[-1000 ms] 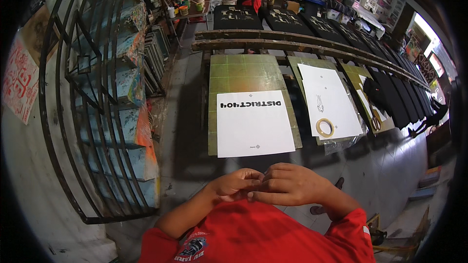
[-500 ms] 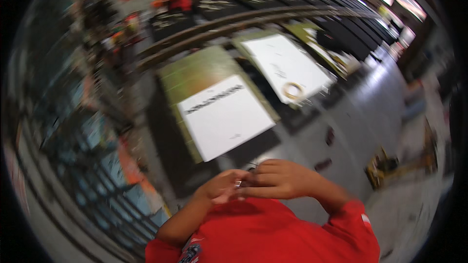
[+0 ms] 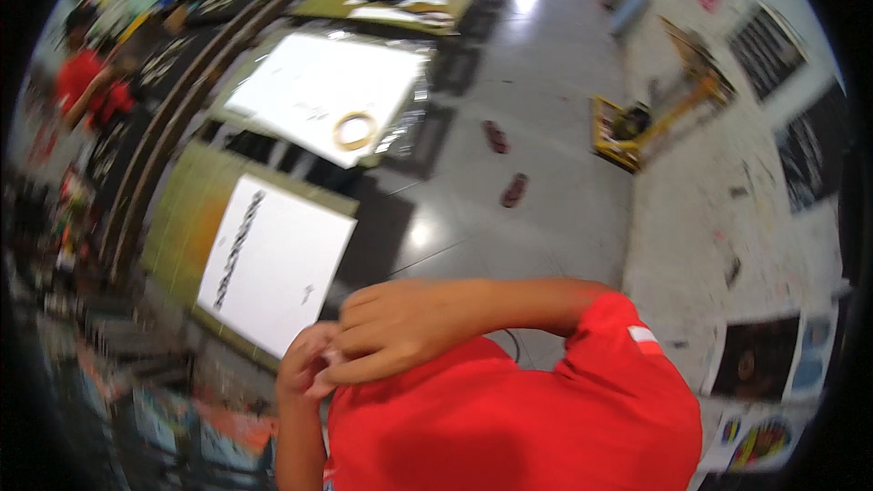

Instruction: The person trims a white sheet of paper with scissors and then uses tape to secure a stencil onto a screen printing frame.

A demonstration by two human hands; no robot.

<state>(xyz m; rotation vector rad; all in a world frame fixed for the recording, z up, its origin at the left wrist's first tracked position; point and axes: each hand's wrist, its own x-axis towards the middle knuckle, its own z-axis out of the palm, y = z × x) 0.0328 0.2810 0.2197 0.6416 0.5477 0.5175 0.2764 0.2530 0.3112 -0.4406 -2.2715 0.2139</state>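
My right hand [image 3: 396, 327] and my left hand [image 3: 307, 359] meet in front of my red shirt, fingers curled and touching. The right hand's fingers cover part of the left, and whatever they hold, if anything, is hidden. Just beyond them lies a white sheet [image 3: 282, 259] with a row of black print, on a yellow-green board [image 3: 186, 209]. Farther off, a second board carries a larger white sheet [image 3: 300, 86], with a roll of tape [image 3: 355, 131] resting on its corner. A thin dark loop [image 3: 514, 345] shows below my right forearm.
Two dark red slippers [image 3: 514, 191] lie on the grey tiled floor [image 3: 455, 245]. A yellow frame [image 3: 618, 132] stands against the right wall, where printed sheets hang. A long rail [image 3: 173, 105] runs behind the boards. A person in red [image 3: 86, 82] is at the far left.
My view has turned right, so the boards and sheets now sit farther left and more of the wall shows. My hands stay together, now with the right more over the left.
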